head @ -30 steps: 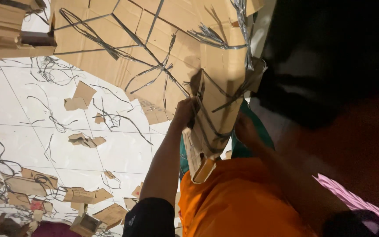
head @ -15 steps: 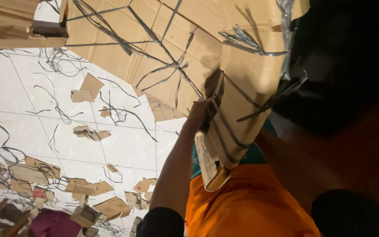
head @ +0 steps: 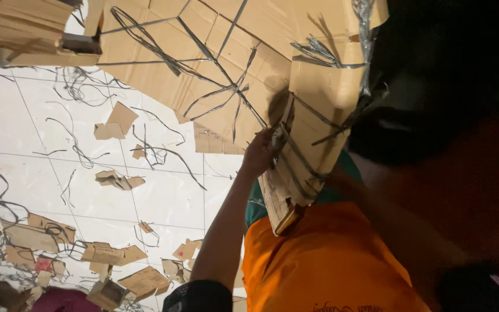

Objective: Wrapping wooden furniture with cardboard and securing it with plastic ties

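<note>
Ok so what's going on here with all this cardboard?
A person is gripping a strapped bundle of flattened cardboard with the left hand, pressed against its edge. The right hand is mostly hidden behind the bundle. More strapped cardboard sheets lie beyond it, and the white tiled floor is littered with cardboard scraps and loose black strapping.

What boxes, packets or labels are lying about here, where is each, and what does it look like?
Strapped cardboard bundle: held by the left hand; tan folded sheets with grey straps.
Flattened cardboard sheets: top centre; tan, crossed by grey straps.
Cardboard stack: top left; brown layered edges.
Small open box: bottom left on the white tiled floor; brown.
Cardboard scraps: scattered on the floor; tan torn pieces.
</note>
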